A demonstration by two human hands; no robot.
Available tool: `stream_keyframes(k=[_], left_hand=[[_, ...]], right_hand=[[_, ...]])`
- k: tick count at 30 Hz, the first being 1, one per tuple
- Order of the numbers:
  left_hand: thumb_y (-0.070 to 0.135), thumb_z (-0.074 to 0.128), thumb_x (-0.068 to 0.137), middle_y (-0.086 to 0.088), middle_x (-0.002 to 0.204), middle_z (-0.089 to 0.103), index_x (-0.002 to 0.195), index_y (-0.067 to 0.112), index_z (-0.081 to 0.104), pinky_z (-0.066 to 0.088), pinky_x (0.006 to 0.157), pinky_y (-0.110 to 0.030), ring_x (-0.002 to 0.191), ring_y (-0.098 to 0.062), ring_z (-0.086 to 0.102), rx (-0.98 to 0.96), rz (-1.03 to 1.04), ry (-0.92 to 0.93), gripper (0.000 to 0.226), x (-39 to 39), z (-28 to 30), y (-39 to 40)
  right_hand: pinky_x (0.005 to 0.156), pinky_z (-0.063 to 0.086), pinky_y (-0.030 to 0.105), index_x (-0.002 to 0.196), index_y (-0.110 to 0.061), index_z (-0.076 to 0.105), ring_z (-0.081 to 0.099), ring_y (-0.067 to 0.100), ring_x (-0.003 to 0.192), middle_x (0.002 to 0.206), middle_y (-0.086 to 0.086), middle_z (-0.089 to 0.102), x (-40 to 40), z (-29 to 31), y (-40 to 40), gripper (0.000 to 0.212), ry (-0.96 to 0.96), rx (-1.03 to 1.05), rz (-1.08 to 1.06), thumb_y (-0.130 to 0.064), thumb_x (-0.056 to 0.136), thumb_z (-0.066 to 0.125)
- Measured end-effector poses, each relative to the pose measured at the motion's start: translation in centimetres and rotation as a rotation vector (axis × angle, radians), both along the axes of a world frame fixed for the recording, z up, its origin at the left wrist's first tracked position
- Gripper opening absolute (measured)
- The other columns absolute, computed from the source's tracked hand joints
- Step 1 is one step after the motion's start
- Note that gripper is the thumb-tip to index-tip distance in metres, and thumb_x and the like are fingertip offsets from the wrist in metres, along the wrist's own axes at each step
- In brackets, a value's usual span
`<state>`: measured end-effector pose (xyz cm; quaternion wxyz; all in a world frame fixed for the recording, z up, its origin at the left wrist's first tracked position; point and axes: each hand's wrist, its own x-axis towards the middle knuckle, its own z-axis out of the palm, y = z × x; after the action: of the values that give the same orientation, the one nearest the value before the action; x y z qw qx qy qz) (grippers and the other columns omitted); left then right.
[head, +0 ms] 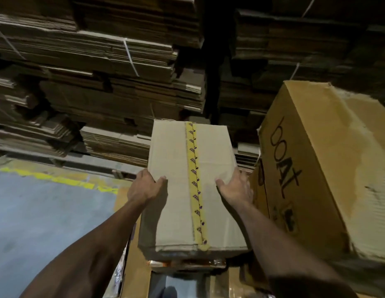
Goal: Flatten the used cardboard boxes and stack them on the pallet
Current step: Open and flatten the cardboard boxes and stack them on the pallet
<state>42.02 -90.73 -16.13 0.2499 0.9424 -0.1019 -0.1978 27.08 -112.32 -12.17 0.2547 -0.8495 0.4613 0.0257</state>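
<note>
You hold a box [191,186] at frame centre, sealed along its top by yellow tape [194,181] that runs from 12 to 6 o'clock. Your left hand [145,186] grips the box's left edge, thumb over the top face, fingers wrapped down the side. Your right hand [235,188] grips the right edge the same way, thumb on top, fingers out of sight round the side. Both hands sit about midway along the box. The box is not flattened; it keeps its full shape. Its near end sits over other cardboard [187,264] at 6 o'clock; can't tell if it rests on it or is lifted clear.

At 3 o'clock, just beside your right hand, a big box [316,168] stands tilted, with dark handwriting on its side and a scuffed, torn face. Can't tell if it touches the held box.

From 9 round to 1 o'clock, tall stacks [101,82] of flattened cardboard fill the background, some bundles tied with white string [131,58]. Grey floor [47,211] at 8 o'clock, with a worn yellow line [58,177] along it near the stacks.

No pallet can be made out for certain.
</note>
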Motion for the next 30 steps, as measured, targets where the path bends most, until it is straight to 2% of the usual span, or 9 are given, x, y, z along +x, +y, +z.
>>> stream_keyframes(k=[2,4,7,10,16,20,24,28,30], left_hand=[[0.075,0.049,0.08,-0.018,0.127,0.06,0.123,0.004,0.052,0.054,0.089,-0.048,0.109,-0.038,0.062,-0.044,0.026,0.048,0.083,1.2,-1.4,-0.6],[0.078,0.051,0.077,-0.016,0.126,0.062,0.127,0.005,0.049,0.054,0.088,-0.045,0.11,-0.038,0.062,-0.073,0.05,0.065,0.088,1.8,-1.9,-1.1],[0.074,0.061,0.077,-0.006,0.117,0.066,0.128,0.014,0.052,0.052,0.086,-0.04,0.109,-0.033,0.064,-0.127,0.082,0.103,0.08,2.7,-2.5,-1.4],[0.077,0.066,0.072,0.002,0.108,0.069,0.12,0.022,0.061,0.052,0.081,-0.035,0.099,-0.024,0.065,-0.244,0.13,0.172,0.073,3.0,-3.4,-0.9],[0.067,0.072,0.075,-0.001,0.107,0.07,0.119,0.018,0.063,0.054,0.085,-0.038,0.098,-0.024,0.065,-0.318,0.189,0.194,0.066,2.6,-3.7,-0.7],[0.066,0.071,0.075,0.006,0.096,0.072,0.11,0.023,0.07,0.054,0.078,-0.034,0.087,-0.018,0.067,-0.331,0.209,0.18,0.055,2.0,-3.4,-0.8],[0.076,0.066,0.063,0.008,0.092,0.074,0.106,0.025,0.073,0.058,0.084,-0.041,0.088,-0.019,0.069,-0.358,0.233,0.176,0.068,1.4,-2.4,0.1],[0.075,0.066,0.062,0.008,0.088,0.074,0.101,0.025,0.074,0.058,0.082,-0.04,0.087,-0.02,0.069,-0.39,0.231,0.152,0.064,-0.4,-0.8,1.8],[0.073,0.067,0.064,0.007,0.088,0.074,0.099,0.023,0.073,0.058,0.081,-0.04,0.086,-0.02,0.069,-0.41,0.242,0.135,0.061,-2.0,0.2,2.9]], right_hand=[[0.115,0.03,0.048,0.158,-0.019,0.015,0.032,0.034,0.144,0.16,0.009,0.03,1.0,-1.1,-1.3,0.093,0.021,0.047,-0.049,-0.061,0.089,0.06],[0.113,0.032,0.047,0.159,-0.015,0.012,0.035,0.035,0.143,0.159,0.011,0.033,1.7,-2.1,-2.4,0.1,0.052,0.083,-0.094,-0.062,0.087,0.063],[0.108,0.037,0.045,0.155,-0.011,0.023,0.041,0.035,0.139,0.153,0.014,0.041,2.3,-2.9,-3.3,0.101,0.066,0.12,-0.166,-0.065,0.082,0.067],[0.103,0.041,0.045,0.15,-0.012,0.033,0.045,0.036,0.135,0.147,0.013,0.047,2.5,-3.2,-3.6,0.099,0.061,0.144,-0.2,-0.067,0.077,0.071],[0.102,0.041,0.047,0.151,-0.023,0.027,0.047,0.037,0.132,0.146,0.011,0.048,2.1,-3.7,-3.3,0.105,0.026,0.226,-0.267,-0.071,0.07,0.074],[0.101,0.043,0.045,0.148,-0.024,0.033,0.051,0.037,0.127,0.14,0.011,0.054,1.9,-3.3,-3.0,0.102,-0.016,0.235,-0.265,-0.073,0.068,0.075],[0.099,0.044,0.044,0.141,-0.025,0.04,0.054,0.037,0.122,0.132,0.009,0.059,1.1,-2.2,-2.1,0.096,-0.073,0.208,-0.261,-0.074,0.066,0.075],[0.09,0.038,0.039,0.14,-0.025,0.043,0.053,0.037,0.122,0.131,0.009,0.059,-0.7,-0.7,-1.1,0.089,-0.112,0.197,-0.224,-0.072,0.07,0.074],[0.092,0.039,0.04,0.14,-0.025,0.043,0.053,0.038,0.122,0.131,0.01,0.059,-1.9,0.1,-0.3,0.089,-0.132,0.188,-0.2,-0.071,0.07,0.074]])
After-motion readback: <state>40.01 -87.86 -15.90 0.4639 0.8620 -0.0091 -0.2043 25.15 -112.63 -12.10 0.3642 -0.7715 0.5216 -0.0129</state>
